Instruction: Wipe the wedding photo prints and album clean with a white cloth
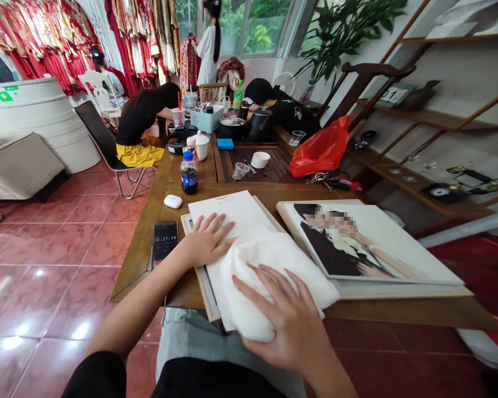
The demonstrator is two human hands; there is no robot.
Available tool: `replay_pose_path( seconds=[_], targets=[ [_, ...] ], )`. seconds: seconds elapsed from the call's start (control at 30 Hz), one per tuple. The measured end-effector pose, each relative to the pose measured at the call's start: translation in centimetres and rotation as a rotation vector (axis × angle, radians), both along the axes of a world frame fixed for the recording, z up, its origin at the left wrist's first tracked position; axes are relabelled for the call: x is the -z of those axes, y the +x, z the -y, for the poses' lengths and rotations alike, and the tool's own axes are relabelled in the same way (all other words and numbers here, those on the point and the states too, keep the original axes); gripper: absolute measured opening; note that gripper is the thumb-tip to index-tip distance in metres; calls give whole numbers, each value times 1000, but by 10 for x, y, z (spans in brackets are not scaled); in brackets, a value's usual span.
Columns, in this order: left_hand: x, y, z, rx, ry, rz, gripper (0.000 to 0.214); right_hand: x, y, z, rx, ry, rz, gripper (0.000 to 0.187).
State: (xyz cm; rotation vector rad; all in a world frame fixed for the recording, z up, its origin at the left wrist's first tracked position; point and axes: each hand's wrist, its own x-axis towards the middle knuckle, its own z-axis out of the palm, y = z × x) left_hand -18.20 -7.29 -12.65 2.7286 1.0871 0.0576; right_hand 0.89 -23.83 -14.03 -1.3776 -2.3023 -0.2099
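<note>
While the left hand [205,240] lies open on a white sheet [228,213], the right hand [284,326] presses spread fingers into a white towel [269,276], grasping nothing.

— Towel [265,282] colour?
— Plain white; bag [321,146] bright orange-red; floor tiles [66,243] glossy red.
— Hanging robes [62,50]?
— Red, patterned gold; bench [139,265] brown, wood-grained.
</note>
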Motion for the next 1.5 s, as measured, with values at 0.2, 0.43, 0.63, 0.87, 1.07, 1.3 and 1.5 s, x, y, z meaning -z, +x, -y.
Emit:
replay_pose_path(
  seconds=[0.2,0.43,0.63,0.87,1.07,1.3,1.5],
  targets=[
    [0,1,1,-4,11,10,57,7,24,-6,262,85,-14,58],
    [1,0,1,-1,17,20,57,2,8,-3,123,39,-50,65],
    [4,-2,-2,25,22,31,57,-3,-16,2,-65,-30,-12,82],
    [4,-3,-1,5,17,18,58,-1,0,-1,0,15,0,76],
    [6,-4,-1,5,26,47,57,9,30,-6,253,101,15,58],
    [3,-1,1,-4,20,37,57,3,12,-4,142,37,-48,63],
    [-1,-1,0,14,-1,-4,58,-5,-17,0,-91,-33,5,82]
  ],
)
